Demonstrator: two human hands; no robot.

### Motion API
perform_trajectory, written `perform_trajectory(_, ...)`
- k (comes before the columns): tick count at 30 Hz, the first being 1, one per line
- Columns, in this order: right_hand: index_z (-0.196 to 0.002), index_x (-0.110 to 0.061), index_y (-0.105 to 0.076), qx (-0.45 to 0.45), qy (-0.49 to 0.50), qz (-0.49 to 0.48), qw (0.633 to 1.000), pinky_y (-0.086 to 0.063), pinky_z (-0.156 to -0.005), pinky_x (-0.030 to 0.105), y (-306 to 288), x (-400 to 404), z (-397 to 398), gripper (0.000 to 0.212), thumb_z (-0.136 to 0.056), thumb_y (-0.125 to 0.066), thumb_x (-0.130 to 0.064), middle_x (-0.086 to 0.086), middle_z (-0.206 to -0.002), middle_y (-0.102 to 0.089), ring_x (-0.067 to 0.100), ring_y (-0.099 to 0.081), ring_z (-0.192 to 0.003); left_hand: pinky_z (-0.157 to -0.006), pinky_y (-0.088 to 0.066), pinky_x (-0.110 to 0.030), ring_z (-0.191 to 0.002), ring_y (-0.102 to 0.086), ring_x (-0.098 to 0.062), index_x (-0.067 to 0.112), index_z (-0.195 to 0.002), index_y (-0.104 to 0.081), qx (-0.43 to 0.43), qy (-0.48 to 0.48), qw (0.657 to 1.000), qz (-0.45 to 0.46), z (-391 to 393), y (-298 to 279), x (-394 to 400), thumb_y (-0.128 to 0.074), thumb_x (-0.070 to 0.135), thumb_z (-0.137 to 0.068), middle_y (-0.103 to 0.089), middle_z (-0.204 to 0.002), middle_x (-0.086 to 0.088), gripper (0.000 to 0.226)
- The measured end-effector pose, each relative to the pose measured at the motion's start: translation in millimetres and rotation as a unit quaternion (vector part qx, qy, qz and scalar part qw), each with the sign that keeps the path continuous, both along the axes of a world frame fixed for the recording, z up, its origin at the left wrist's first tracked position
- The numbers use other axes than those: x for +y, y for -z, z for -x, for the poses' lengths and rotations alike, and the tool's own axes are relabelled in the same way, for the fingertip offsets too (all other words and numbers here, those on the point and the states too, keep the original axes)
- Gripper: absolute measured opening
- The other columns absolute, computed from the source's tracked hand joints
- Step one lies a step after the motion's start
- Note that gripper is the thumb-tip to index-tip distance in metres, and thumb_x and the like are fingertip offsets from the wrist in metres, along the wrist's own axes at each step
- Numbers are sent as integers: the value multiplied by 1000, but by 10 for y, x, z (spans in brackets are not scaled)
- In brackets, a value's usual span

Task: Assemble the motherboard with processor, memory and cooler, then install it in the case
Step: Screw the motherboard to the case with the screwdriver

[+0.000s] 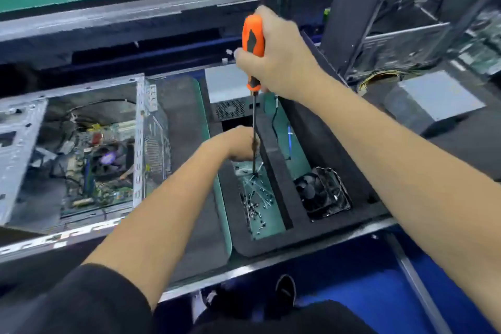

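the right hand [273, 59] is clamped round the orange handle of a screwdriver [253, 43], its shaft pointing straight down into the screw compartment [260, 198] of a black foam tray [273, 168]. the left hand [238, 144] is curled against the shaft low down; whether it pinches a screw i cannot tell.

the risk i see: a screw picked up on the tip could drop on the way across to the open case [81, 149] at the left and land on the motherboard [100, 171] seated inside, where a cooler fan is already fitted. a jab of the tip could also scatter the loose pile.

the near compartment holds a heap of small dark and silver screws. the next one, right of the foam divider, holds a spare black fan [320, 192] and, further back, a thin cable. behind the tray sits a grey power supply [230, 95]. all of it rests on the desk.
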State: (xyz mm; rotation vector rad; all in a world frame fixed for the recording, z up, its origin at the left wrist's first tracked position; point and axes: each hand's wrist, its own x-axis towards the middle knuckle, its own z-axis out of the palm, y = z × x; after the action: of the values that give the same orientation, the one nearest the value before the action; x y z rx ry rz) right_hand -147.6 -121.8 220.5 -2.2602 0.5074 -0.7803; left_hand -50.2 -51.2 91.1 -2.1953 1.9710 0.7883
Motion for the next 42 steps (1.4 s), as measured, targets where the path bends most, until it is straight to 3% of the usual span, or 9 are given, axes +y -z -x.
perform_trajectory(2, -85, -6, -40, 41, -4, -10, 999, -48, -45, 41, 285, -15, 141, 24, -85, -60, -17, 13, -67, -52, 33, -62, -58, -68, -41, -30, -81, -56, -27, 1, -82, -63, 14, -8, 1000, -18, 195, 319, 46, -51, 8, -82, -64, -86, -13, 14)
perform_trajectory(5, -83, -8, -39, 66, 2, -41, 997, -50, -46, 40, 636, -31, 282, 26, -86, -61, -21, 4, -64, -50, 21, -61, -50, -74, -53, -35, -85, -62, -30, 3, -82, -63, 30, -28, 998, -51, 346, 743, 125, -49, 5, -78, -66, -89, -13, 14)
perform_trajectory(10, -78, -19, -36, 76, -12, -66, 995, -34, -44, 14, 996, -14, 418, 28, -88, -62, -24, -8, -58, -45, 5, -47, -45, -73, -52, -39, -85, -58, -29, 1, -93, -64, -16, -2, 995, -98, 515, 1152, 172, -45, -1, -84, -64, -91, -13, 21)
perform_trajectory(13, -85, -9, -42, 91, -11, -78, 993, -39, -45, 23, 1132, -22, 483, 26, -88, -62, -24, -7, -59, -46, 13, -48, -48, -63, -41, -32, -74, -48, -24, 4, -89, -58, -32, 16, 991, -129, 638, 1275, 206, -46, -1, -85, -51, -79, -8, 13)
perform_trajectory(19, -82, -14, -37, 106, -14, -96, 990, -42, -45, 29, 1235, -48, 545, 28, -88, -62, -26, -4, -59, -46, 15, -50, -47, -69, -47, -38, -95, -62, -34, 2, -109, -55, -70, -19, 989, -133, 780, 1450, 327, -52, 4, -86, -60, -108, -15, 24)
perform_trajectory(22, -80, -18, -37, 106, -2, -97, 990, -42, -44, 22, 1243, -91, 589, 28, -88, -62, -26, -6, -58, -47, 9, -49, -45, -71, -47, -41, -99, -62, -37, -2, -112, -55, -111, 8, 987, -113, 832, 1515, 349, -51, 3, -88, -61, -110, -17, 25)
perform_trajectory(28, -87, -10, -43, 107, 15, -102, 989, -52, -53, 38, 1236, -118, 670, 25, -89, -61, -27, -3, -62, -49, 23, -60, -57, -72, -47, -41, -99, -63, -38, -4, -113, -54, -134, 44, 986, -91, 916, 1623, 364, -39, -10, -87, -62, -111, -19, 31)
perform_trajectory(35, -88, -10, -43, 107, 29, -110, 988, -55, -55, 45, 1235, -120, 716, 26, -89, -61, -29, 6, -66, -53, 28, -64, -62, -81, -48, -41, -105, -59, -37, -1, -115, -51, -83, 14, 990, -112, 860, 1626, 349, -42, -1, -88, -58, -117, -19, 28)
perform_trajectory(42, -84, -10, -41, 103, 37, -100, 989, -54, -55, 46, 1168, -138, 705, 27, -88, -62, -28, -2, -60, -45, 28, -57, -57, -71, -50, -39, -90, -61, -36, -1, -97, -57, -38, -69, 993, -86, 742, 1514, 251, -46, -4, -84, -61, -103, -20, 17)
